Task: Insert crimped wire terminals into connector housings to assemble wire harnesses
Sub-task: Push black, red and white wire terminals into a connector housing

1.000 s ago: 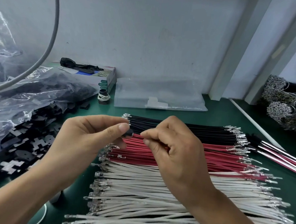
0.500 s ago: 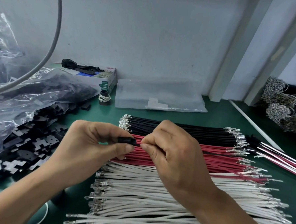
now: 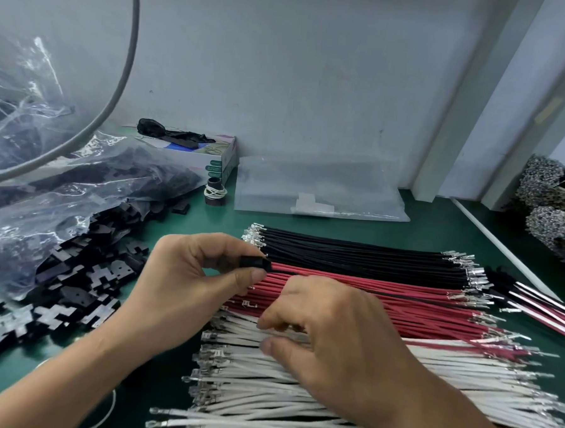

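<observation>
Housing (image 3: 255, 263): small, rigid, light; pinched by left hand (image 3: 186, 284), black wire trailing right. White wires (image 3: 299, 371): limp, slippery; grasp insulation near terminal. Right hand (image 3: 336, 341) fingers curled onto them; grip unclear.

Three wire rows are lying side by side on the mat (image 3: 438, 222): black wires (image 3: 354, 255) farthest, red wires (image 3: 400, 305) between, white wires (image 3: 249, 375) nearest. Housings (image 3: 68, 284) are lying left, a bag (image 3: 318, 189) behind.
</observation>
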`<state>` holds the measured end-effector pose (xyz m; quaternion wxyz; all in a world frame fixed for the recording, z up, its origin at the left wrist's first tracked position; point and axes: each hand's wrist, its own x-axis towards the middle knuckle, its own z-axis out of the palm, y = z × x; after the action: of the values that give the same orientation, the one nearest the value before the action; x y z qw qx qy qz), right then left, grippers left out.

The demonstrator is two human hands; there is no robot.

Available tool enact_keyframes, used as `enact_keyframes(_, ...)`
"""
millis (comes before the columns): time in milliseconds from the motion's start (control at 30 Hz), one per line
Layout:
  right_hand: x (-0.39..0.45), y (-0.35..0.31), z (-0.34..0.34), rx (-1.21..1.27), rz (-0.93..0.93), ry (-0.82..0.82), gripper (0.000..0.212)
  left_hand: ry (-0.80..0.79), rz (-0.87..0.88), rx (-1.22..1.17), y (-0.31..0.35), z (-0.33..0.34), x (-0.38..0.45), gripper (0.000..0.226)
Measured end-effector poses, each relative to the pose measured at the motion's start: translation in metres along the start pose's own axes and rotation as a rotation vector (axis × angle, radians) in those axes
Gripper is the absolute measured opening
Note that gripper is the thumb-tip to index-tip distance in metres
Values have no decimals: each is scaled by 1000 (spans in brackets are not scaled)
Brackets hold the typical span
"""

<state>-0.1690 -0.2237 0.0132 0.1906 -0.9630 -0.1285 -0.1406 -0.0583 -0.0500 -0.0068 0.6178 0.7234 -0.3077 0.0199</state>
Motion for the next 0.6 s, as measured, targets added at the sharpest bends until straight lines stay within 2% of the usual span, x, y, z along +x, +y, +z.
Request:
enact_keyframes(200, 1, 2, 2, 6, 7, -37, 8, 5, 5, -29, -5, -1, 1, 20)
enact_keyframes(333, 0, 3, -7, 68, 24, -86, 22, 5, 15, -34, -6, -1, 1, 20)
enact_keyframes(433, 0, 1, -6, 59, 22, -139, 13, 3, 6, -46, -7, -1, 1, 21)
enact_keyframes(600, 1, 2, -8, 116, 47, -122, 4, 4, -7, -69, -6, 0, 0, 22)
